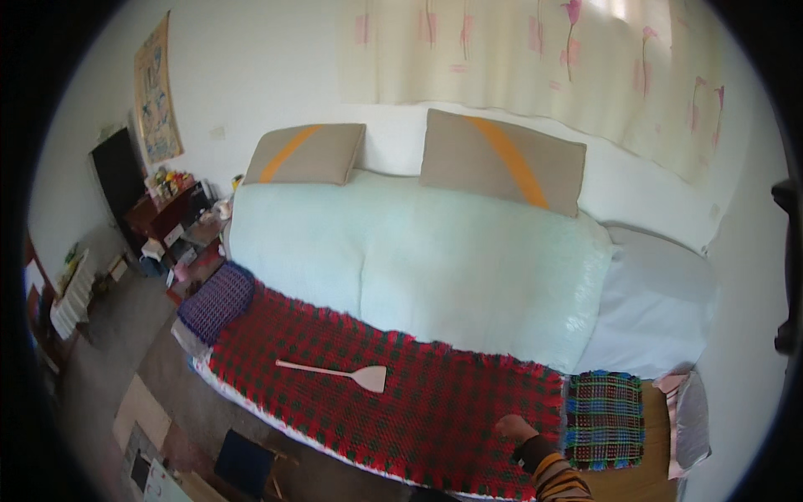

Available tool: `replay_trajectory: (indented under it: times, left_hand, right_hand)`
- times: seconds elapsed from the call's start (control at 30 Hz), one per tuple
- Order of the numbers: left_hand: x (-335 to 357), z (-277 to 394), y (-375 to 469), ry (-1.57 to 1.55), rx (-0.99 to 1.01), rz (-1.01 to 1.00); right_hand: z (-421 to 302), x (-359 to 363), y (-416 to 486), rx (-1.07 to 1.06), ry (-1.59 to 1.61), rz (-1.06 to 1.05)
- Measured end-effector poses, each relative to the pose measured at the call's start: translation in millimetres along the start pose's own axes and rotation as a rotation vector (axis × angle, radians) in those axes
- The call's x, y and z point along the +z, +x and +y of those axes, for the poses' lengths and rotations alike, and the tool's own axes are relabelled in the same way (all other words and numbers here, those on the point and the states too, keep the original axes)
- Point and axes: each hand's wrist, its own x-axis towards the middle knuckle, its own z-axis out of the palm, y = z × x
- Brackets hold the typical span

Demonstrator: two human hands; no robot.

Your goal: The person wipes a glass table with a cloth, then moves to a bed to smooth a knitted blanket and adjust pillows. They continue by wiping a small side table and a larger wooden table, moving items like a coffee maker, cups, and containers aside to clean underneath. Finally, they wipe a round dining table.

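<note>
My right hand (515,428) is low over the right part of a red-and-green checked woven mat (426,401), its sleeve striped in brown and orange. Its fingers look bent, and I see no object in them; whether it touches the mat is unclear. My left hand is out of view. To the left of the hand, a pale long-handled paddle shaped like a fly swatter (367,378) lies flat on the mat. Beyond the mat's fringed edge is a large mint-green covered bundle, like folded bedding (433,270).
Two beige cushions with orange stripes (502,160) (304,154) lean at the wall. A purple woven mat (219,301) lies left, a blue-green one (605,420) right. A pale cloth bundle (652,301) sits in the corner. A dark stool (244,461) stands on the floor.
</note>
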Motion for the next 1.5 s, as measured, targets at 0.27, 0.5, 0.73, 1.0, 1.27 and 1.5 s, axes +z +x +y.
replay_trajectory:
  times: [0.27,0.5,0.73,1.0,1.27,1.5]
  left_hand:
    - [-102.6,130.6,150.6,0.551,0.483,0.112]
    - [-195.4,387.3,332.1,1.005,1.049,0.055]
    - [-185.8,661.1,382.8,0.038,0.924,-0.157]
    - [-113.9,766.1,423.6,-0.713,0.715,-0.683]
    - [-109.4,758.4,535.0,-0.647,0.648,-0.314]
    - [-99.5,767.8,525.2,-0.587,0.617,-0.245]
  right_hand:
    - [-20.3,-175.1,122.4,-0.067,0.01,0.362]
    - [-51.4,-290.3,167.9,0.245,1.116,0.436]
    - [-89.4,-387.6,253.7,0.144,0.278,1.04]
    - [-114.8,-470.4,325.6,-0.201,1.453,1.022]
    - [-66.7,-525.0,371.7,-0.29,1.559,1.014]
    - [-32.6,-557.6,423.1,-0.249,1.643,1.254]
